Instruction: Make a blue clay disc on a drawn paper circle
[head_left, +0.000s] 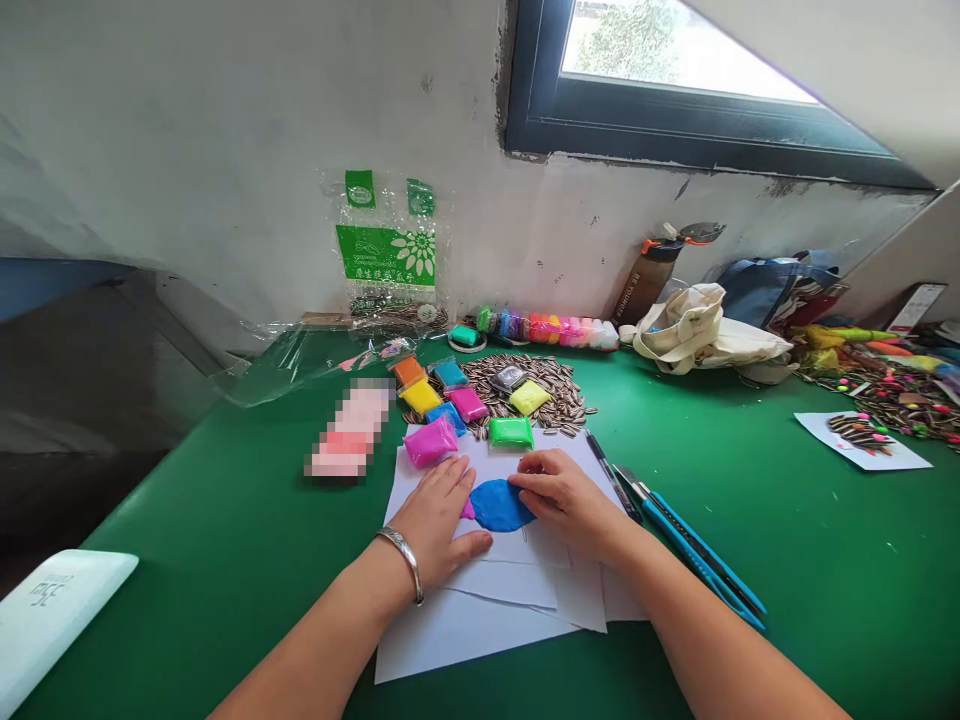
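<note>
A flattened oval of blue modelling clay (499, 506) lies on white paper sheets (480, 640). At its left edge a bit of magenta clay (468, 510) peeks out beside my left hand. My left hand (439, 515), with a silver bangle at the wrist, rests flat on the paper with thumb and fingers apart. The bent fingers of my right hand (559, 495) touch the upper right edge of the blue clay; whether they pinch it is hard to see. Just beyond the hands sit a magenta packet (431, 442) and a green packet (511, 433) of clay.
Sunflower seeds (562, 390) are heaped behind the paper, with several coloured clay packets on them. A pen (611, 470) and a blue utility knife (697, 550) lie to the right. Farther right is a card with seeds (862, 440). A white device (67, 610) occupies the left front.
</note>
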